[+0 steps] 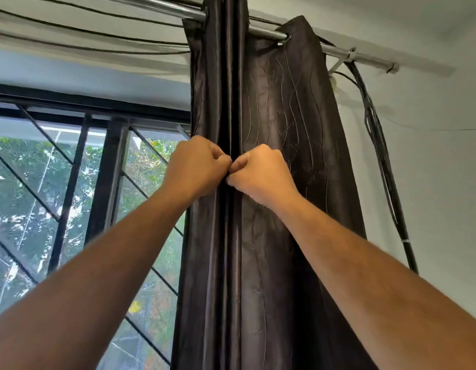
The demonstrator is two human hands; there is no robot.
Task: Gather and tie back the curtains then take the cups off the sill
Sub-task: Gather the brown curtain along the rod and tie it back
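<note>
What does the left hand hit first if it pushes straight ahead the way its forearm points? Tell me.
Probably the dark satin curtain: the left hand already has its grip closed at the gathered folds, knuckle to knuckle with the right hand. What lies behind the fabric is hidden.

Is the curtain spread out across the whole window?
No, the curtain is bunched at the right end of the rod, with both hands pinching its folds, and the window is uncovered.
</note>
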